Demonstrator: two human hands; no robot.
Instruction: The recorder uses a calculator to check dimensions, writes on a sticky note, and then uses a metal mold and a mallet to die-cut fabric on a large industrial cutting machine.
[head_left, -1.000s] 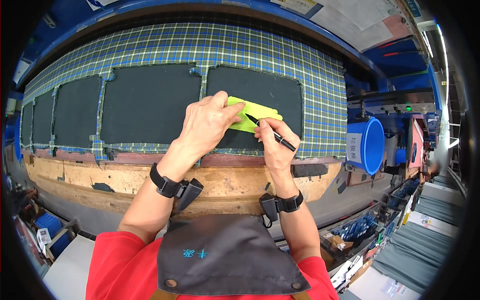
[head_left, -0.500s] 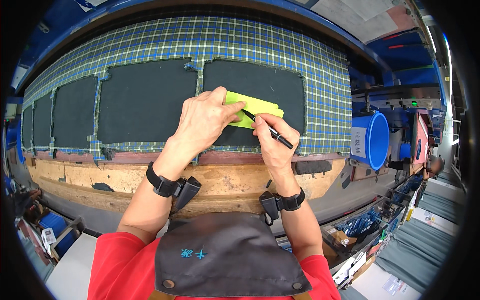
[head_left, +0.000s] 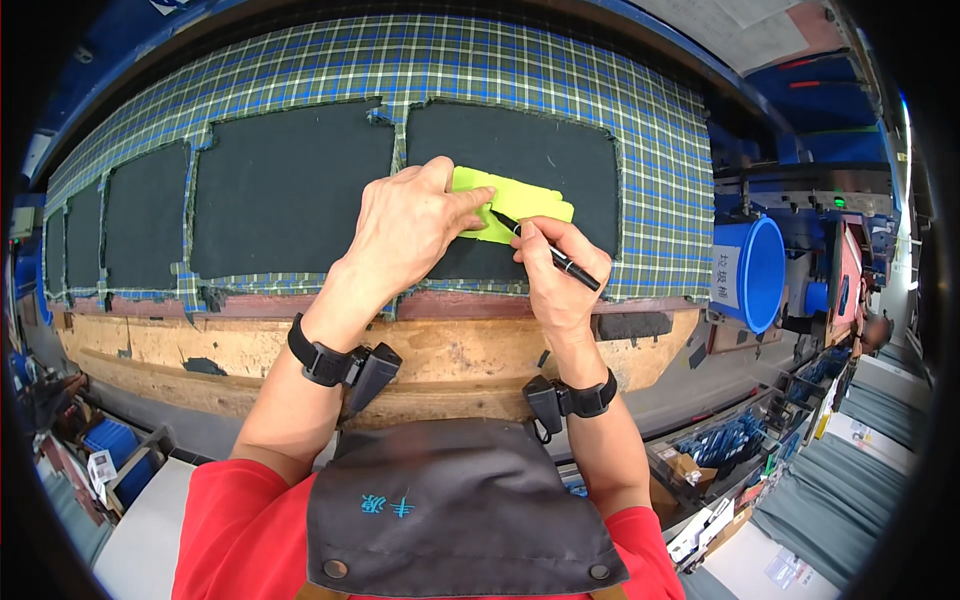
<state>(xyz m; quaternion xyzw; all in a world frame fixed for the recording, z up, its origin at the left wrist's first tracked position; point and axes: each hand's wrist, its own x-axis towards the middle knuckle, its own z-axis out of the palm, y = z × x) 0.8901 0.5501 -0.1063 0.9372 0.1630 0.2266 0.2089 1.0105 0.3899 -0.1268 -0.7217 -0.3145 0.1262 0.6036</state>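
A bright yellow-green slip, seemingly paper (head_left: 530,201), lies on the right-hand black panel of a plaid cloth (head_left: 655,190). Its right end shows offset edges, as if layers overlap. My left hand (head_left: 408,218) presses on the slip's left part, index finger pointing right and the other fingers curled under. Between thumb and fingers my right hand (head_left: 565,275) grips a black marker pen (head_left: 580,270), slanted with its tip on or just above the slip, close to my left index fingertip. Part of the slip is hidden under my left hand.
Several black rectangular panels (head_left: 290,190) with frayed edges run leftward along the cloth. A worn wooden table edge (head_left: 450,350) lies nearest me, with a dark patch (head_left: 632,325) at right. Beyond the cloth's right end stands a blue bin (head_left: 762,275).
The pen tip has shifted slightly on the slip and stays near my left index finger. Both hands keep their holds; the whole view has shifted a little.
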